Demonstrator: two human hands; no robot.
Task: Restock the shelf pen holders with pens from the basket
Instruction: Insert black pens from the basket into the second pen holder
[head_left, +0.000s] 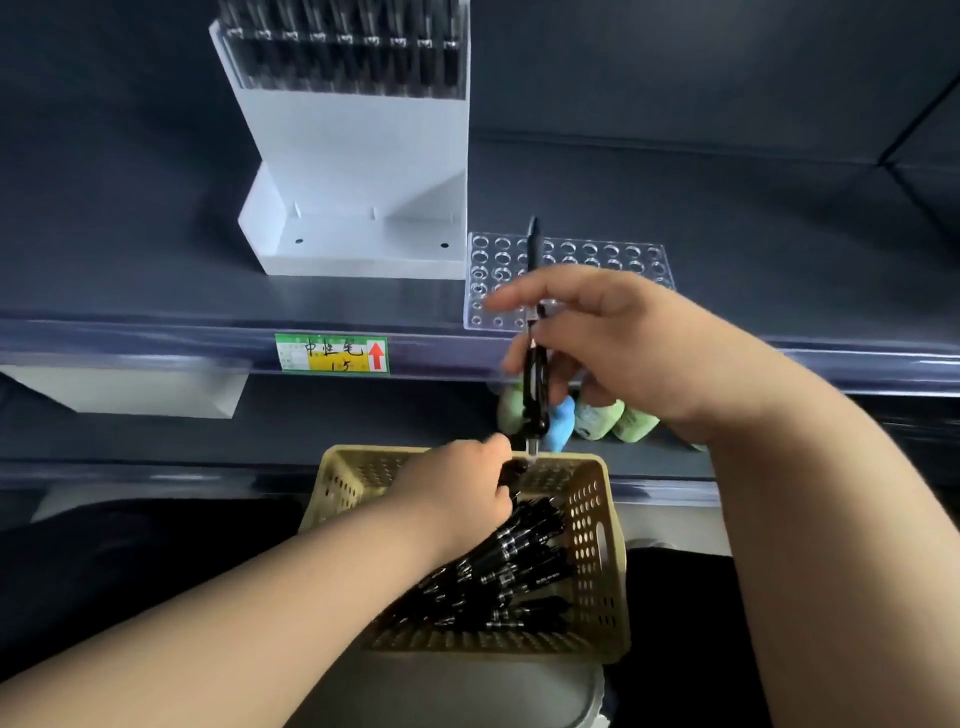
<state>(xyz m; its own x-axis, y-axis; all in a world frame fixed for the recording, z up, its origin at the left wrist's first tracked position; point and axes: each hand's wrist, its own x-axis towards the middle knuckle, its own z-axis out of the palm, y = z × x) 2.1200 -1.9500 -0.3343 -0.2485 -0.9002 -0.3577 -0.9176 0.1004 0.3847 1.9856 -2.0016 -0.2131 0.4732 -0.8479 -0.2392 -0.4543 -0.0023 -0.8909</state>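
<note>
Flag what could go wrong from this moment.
The right hand pinches a black pen upright in front of the shelf edge; it might slip before reaching the clear holder. The left hand, curled round pens in the basket, could drag extras out or nudge the basket.

shelf (156, 291) bears white holder (358, 208), clear holed rack (597, 254)

Left hand (457, 488) low, right hand (602, 338) raised
</note>
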